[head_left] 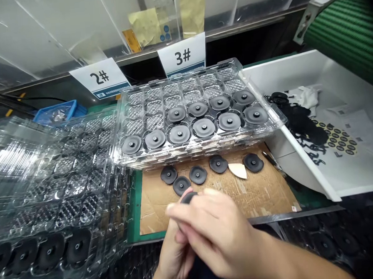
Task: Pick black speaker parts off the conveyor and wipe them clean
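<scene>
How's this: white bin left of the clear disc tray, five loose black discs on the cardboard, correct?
Not quite: the head view shows the white bin right of the clear disc tray. Five loose black discs do lie on the cardboard.

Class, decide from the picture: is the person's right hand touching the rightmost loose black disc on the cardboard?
Apart. The head view shows bare cardboard between the right hand and the rightmost loose black disc.

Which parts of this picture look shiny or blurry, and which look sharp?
Head view: glare and streaky smearing on the clear trays at left; head view: the right hand looks slightly soft; head view: the 3# sign reads clearly; head view: upper right corner goes black.
</scene>
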Action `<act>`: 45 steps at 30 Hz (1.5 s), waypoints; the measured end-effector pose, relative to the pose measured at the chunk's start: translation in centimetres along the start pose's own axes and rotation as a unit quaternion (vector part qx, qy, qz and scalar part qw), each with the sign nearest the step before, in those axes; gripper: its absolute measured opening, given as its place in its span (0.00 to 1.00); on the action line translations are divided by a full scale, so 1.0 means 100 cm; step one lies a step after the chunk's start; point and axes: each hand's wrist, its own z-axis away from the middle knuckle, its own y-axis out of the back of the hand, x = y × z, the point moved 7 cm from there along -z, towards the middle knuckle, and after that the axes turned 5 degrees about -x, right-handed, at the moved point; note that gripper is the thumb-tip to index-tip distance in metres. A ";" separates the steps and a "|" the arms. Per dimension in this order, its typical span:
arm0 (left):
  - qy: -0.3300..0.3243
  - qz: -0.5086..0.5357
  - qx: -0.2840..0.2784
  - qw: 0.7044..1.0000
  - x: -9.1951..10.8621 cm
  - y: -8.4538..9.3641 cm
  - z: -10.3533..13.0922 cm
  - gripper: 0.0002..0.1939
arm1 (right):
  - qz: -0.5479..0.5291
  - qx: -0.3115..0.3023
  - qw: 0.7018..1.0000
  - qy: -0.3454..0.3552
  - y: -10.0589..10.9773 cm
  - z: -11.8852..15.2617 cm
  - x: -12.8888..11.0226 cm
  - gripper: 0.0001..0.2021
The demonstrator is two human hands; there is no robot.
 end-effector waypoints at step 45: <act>-0.190 -0.421 0.003 0.887 0.032 -0.013 0.008 0.45 | 0.067 -0.014 0.998 -0.015 -0.005 0.063 0.052 0.14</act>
